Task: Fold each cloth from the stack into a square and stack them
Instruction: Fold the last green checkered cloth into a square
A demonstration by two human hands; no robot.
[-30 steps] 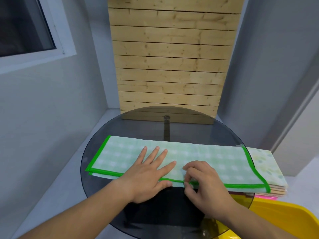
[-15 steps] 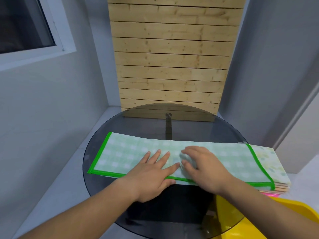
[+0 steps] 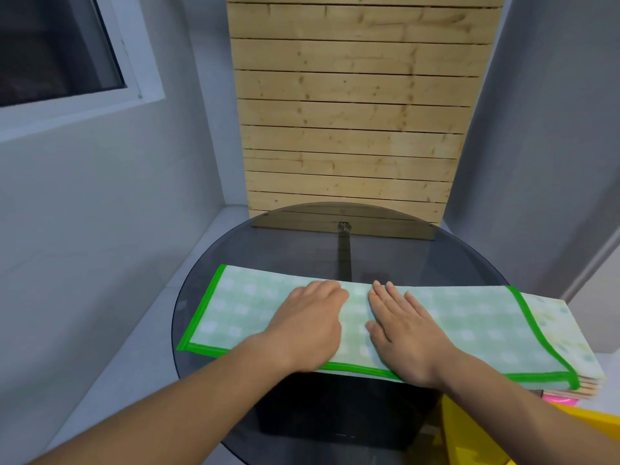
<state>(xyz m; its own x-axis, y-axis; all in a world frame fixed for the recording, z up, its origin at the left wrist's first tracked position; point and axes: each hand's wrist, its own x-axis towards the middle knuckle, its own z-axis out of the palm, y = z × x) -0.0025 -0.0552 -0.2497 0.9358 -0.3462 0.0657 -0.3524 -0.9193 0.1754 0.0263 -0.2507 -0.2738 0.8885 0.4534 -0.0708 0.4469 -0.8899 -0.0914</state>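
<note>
A green checked cloth [image 3: 241, 307] with a bright green border lies folded into a long strip across the round glass table [image 3: 302, 243]. Its right end rests on a stack of cloths [image 3: 567, 337] at the table's right edge. My left hand [image 3: 310, 325] lies palm down on the middle of the strip, its fingertips bent onto the fabric. My right hand [image 3: 402, 323] presses flat beside it with straight fingers. Neither hand grips the cloth.
A wooden slat panel [image 3: 355, 112] stands behind the table against grey walls. A yellow bin [image 3: 503, 434] sits at the lower right, below the table edge. A dark box [image 3: 339, 411] shows through the glass underneath. A window [image 3: 57, 48] is at the upper left.
My right hand let go of the near hem and moved up onto the cloth, now flat. My left hand slid farther onto the strip. The view shifted closer.
</note>
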